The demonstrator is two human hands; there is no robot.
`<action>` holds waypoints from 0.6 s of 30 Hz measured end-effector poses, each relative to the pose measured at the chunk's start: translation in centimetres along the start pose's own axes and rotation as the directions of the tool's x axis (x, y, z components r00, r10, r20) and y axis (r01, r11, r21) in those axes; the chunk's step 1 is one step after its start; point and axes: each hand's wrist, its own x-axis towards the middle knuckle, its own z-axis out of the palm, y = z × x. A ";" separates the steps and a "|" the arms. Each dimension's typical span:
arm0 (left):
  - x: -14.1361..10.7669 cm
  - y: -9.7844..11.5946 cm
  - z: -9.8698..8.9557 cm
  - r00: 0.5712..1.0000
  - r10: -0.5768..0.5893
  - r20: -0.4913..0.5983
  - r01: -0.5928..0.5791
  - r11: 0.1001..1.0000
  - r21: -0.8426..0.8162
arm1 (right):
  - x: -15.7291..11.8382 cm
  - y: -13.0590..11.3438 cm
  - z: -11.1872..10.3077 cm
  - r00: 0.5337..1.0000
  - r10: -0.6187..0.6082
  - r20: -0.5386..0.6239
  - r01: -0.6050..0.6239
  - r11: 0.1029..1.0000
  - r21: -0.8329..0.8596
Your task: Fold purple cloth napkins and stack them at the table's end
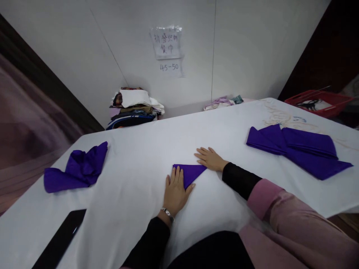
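A purple cloth napkin lies folded into a small triangle on the white-covered table. My left hand rests flat on its left side, fingers stretched out and covering part of that edge. At the triangle's right corner lies my right hand, palm down with fingers apart, touching or just beside the tip. Neither hand grips anything. Farther right are several purple cloths, folded flat and overlapping. A crumpled purple cloth sits on the left part of the table.
Stacked folded clothes stand against the wall behind the table, with a smaller cloth pile to their right. A red basket is beyond the far right corner. A black flat object lies at the front left. Handwritten paper signs hang on the wall.
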 end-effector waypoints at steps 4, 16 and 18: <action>0.0 0.0 0.0 1.000 -0.013 0.013 0.013 1.000 -0.015 | -1.0 1.7 -1.0 0.967 0.246 -0.061 -0.245 0.969 0.029; 0.1 -0.6 0.9 0.997 0.036 -0.073 -0.031 0.997 0.066 | -0.8 -8.5 -0.9 0.982 -0.166 -0.086 0.175 0.977 0.122; 0.2 -1.0 1.2 0.993 0.054 -0.104 -0.046 0.996 0.076 | -0.2 -8.9 -1.1 0.982 -0.178 -0.065 0.183 0.979 0.086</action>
